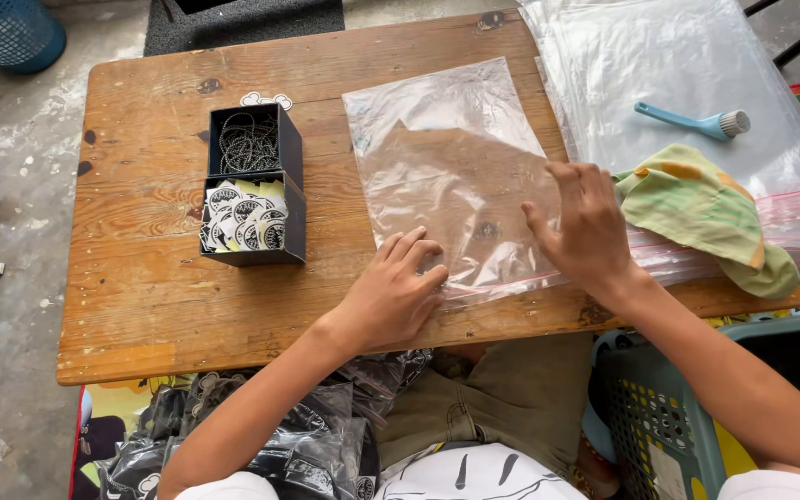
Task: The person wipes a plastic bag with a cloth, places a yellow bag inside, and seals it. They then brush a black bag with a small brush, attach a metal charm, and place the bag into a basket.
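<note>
A clear plastic zip bag (446, 167) lies flat on the wooden table (150, 306), its pink-lined seal near the front edge. My left hand (395, 296) rests palm down on the bag's near left corner, fingers bent. Spread fingers of my right hand (585, 227) press on the bag's right edge. Neither hand grips anything.
A black two-compartment box (252, 185) at the left holds dark rings and round black-and-white tags. A stack of clear bags (687, 65) at the right carries a blue brush (696, 120) and a green cloth (706, 208). A green basket (659, 417) stands at my right knee, filled black bags (307, 444) at my left.
</note>
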